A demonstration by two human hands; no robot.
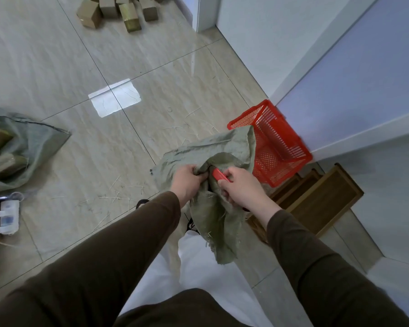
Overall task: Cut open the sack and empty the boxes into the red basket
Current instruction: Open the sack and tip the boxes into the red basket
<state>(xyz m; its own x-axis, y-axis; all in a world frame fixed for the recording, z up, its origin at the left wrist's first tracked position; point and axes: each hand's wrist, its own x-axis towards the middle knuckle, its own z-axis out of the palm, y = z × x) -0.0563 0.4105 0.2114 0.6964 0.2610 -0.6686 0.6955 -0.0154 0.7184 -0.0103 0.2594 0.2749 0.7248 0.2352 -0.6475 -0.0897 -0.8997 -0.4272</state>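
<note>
We are gripping the sack (213,175) with our left hand (187,179); right hand (240,185) is clenching the red cutter (219,174), pointing into the bunched fold. Basket (281,147) is sitting just beyond, nearer the right hand.

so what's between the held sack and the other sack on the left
Head view: mostly bare tiled floor with loose straw bits between the held sack and the other sack.

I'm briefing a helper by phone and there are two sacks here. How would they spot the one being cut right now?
Start at the red basket against the white wall on the right. The sack being cut drapes over the basket's near-left corner, bunched in the left hand while the right hand works a red cutter into it. The other sack lies untouched on the floor at far left, boxes showing inside.
</note>
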